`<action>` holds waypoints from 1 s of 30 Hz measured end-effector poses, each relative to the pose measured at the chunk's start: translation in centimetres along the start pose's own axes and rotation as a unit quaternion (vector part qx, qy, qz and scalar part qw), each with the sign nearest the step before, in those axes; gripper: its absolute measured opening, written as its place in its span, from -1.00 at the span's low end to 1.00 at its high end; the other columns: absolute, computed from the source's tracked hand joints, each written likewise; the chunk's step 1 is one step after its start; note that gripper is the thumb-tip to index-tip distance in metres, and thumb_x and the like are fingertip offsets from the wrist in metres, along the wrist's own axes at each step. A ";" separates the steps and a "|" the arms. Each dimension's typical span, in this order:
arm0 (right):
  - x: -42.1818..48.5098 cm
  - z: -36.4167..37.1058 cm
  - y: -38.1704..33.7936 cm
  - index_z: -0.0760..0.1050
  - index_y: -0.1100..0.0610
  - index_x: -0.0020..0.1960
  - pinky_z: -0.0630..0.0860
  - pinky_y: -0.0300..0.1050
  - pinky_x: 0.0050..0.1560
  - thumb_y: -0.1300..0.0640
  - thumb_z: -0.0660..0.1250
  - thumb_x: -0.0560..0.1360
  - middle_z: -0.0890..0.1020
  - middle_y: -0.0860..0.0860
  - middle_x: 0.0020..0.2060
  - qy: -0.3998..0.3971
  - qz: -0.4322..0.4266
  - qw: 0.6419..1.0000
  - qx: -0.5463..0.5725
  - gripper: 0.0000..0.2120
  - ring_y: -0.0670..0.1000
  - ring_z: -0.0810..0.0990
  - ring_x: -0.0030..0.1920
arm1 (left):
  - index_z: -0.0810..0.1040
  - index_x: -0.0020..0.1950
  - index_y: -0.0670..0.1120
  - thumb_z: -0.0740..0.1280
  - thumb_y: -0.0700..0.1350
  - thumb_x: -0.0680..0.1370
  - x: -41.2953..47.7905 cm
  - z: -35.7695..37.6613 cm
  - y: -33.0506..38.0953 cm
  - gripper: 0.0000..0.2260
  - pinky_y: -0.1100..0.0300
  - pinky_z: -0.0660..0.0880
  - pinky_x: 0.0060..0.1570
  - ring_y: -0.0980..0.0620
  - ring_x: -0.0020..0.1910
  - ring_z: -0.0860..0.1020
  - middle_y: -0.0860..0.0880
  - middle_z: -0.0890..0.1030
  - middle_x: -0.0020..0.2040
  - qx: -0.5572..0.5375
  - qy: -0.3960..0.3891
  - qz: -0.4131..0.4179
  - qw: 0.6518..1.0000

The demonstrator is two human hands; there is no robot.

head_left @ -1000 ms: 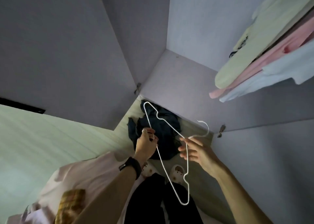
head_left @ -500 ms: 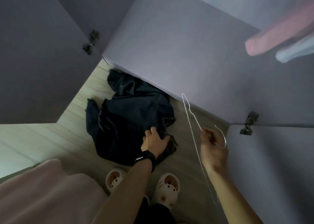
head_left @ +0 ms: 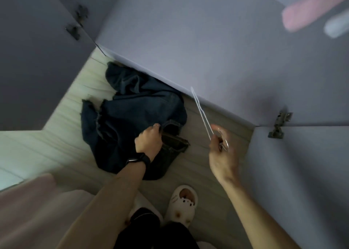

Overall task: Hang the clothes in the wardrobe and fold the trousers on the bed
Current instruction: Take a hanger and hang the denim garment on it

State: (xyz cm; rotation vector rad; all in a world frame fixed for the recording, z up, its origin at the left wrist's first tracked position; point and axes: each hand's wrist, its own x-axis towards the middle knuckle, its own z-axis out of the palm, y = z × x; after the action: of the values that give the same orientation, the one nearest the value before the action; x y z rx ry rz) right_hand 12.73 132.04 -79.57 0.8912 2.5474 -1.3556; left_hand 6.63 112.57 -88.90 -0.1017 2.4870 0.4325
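Fingers [head_left: 153, 128] of the left hand [head_left: 148, 142] were curled round the waistband of the dark denim trousers [head_left: 132, 109], the thumb side tucked into the open top of the garment. The trousers lay in a crumpled heap on the pale wooden floor [head_left: 190, 171], one end pushed up against the foot of the wardrobe [head_left: 188, 41], the frayed hems spread out to the left. A black wristband [head_left: 138, 160] sat on the left wrist.

To the right of the heap and clear of it, the right hand [head_left: 222, 154] pinched a thin white wire hanger [head_left: 201, 110] close to its hook. That hand was blurred, so how each finger lay on the wire could not be made out. The hanger's long body slanted up and to the left from the grip, its far tip reaching the lower edge of the wardrobe.

Both wardrobe doors stood open, the left door [head_left: 37, 60] and the right door [head_left: 302, 173], with a metal hinge [head_left: 279, 125] showing at the right corner. A pink garment [head_left: 311, 9] and a pale garment [head_left: 338, 26] hung blurred in the upper right. Below the hands, a white slipper [head_left: 184, 201] stood on the floor, and a pinkish cloth [head_left: 37, 211] filled the lower left corner.
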 end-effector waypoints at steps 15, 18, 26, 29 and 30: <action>-15.8 -17.8 -41.8 0.55 -0.11 0.29 0.51 -0.16 -0.08 -0.10 0.48 0.48 0.55 -0.12 -0.07 -0.113 -0.218 0.966 -0.076 -0.61 -0.07 0.58 -0.12 | 0.65 0.11 0.15 0.41 -0.02 0.52 -29.5 -51.0 9.2 -0.82 0.27 0.50 -0.17 0.20 -0.20 0.60 0.09 0.69 -0.11 -0.158 0.029 0.153 0.975; -18.1 -22.3 -50.1 0.62 -0.04 -0.01 0.58 0.01 -0.22 -0.06 0.44 0.53 0.58 -0.03 -0.20 -0.043 -0.279 0.957 -0.070 -0.89 0.00 0.55 -0.30 | 0.59 0.04 0.16 0.39 -0.04 0.50 -35.0 -61.0 11.1 -0.85 0.32 0.47 -0.23 0.18 -0.23 0.59 0.10 0.65 -0.20 -0.126 0.080 0.189 0.971; -23.7 -35.2 -67.6 0.42 0.02 -0.13 0.51 -0.02 -0.32 -0.08 0.36 0.54 0.59 -0.03 -0.22 0.109 -0.449 0.871 -0.169 -0.79 0.26 0.60 -0.25 | 0.36 0.23 0.09 0.34 0.02 0.47 -46.5 -74.8 11.6 -0.64 -0.01 0.54 -0.09 -0.14 0.07 0.55 0.04 0.50 0.18 0.039 0.234 0.205 0.949; -24.8 -37.1 -70.7 0.44 0.05 -0.14 0.51 0.00 -0.27 -0.04 0.34 0.56 0.63 -0.04 -0.20 0.114 -0.452 0.865 -0.185 -0.80 0.28 0.58 -0.22 | 0.34 0.20 0.08 0.32 0.05 0.49 -47.6 -76.4 11.7 -0.68 0.05 0.42 -0.22 -0.16 -0.01 0.58 0.05 0.49 0.16 0.061 0.278 0.182 0.941; -25.3 -37.6 -71.1 0.45 0.06 -0.14 0.50 -0.01 -0.27 -0.04 0.33 0.56 0.64 -0.04 -0.19 0.116 -0.453 0.864 -0.185 -0.80 0.28 0.58 -0.21 | 0.34 0.20 0.08 0.30 0.07 0.50 -47.9 -76.7 11.7 -0.69 0.06 0.41 -0.22 -0.16 -0.03 0.59 0.06 0.51 0.15 0.067 0.286 0.176 0.939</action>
State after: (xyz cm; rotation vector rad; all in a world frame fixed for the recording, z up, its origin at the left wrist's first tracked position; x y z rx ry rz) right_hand 0.39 120.35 3.01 -0.3114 3.4238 -0.8098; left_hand 0.97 97.02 0.78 0.3249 3.1170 0.4211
